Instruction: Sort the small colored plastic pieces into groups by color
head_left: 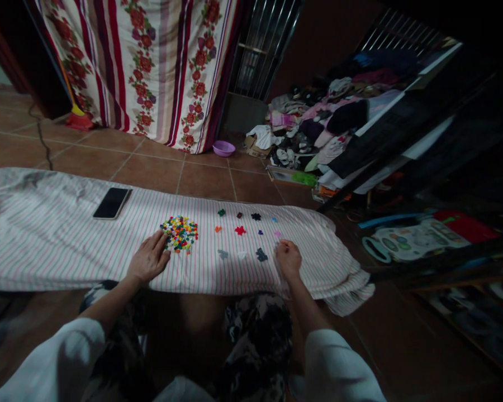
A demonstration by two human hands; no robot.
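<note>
A heap of small mixed-colour pieces (pixel 180 233), too small to identify, lies on the striped cloth (pixel 88 251). At its left edge rests my left hand (pixel 150 258), palm down with the fingers stretched out. To the right, small groups sorted by colour form rows: green (pixel 221 213), brown (pixel 240 215), black (pixel 256 216), orange (pixel 218 229), red (pixel 240 230), grey (pixel 222 254) and dark grey (pixel 261 254) among them. My right hand (pixel 288 257) is closed just below the pink pieces (pixel 277 234); whatever its fingers hold is hidden.
A phone (pixel 112 203) lies on the cloth left of the heap. Beyond, on the tiled floor, are a purple basin (pixel 223 148), a broom (pixel 79 119) and a heap of clothes (pixel 318 120). A floral curtain (pixel 163 67) hangs behind. Shelving (pixel 452 279) stands at right.
</note>
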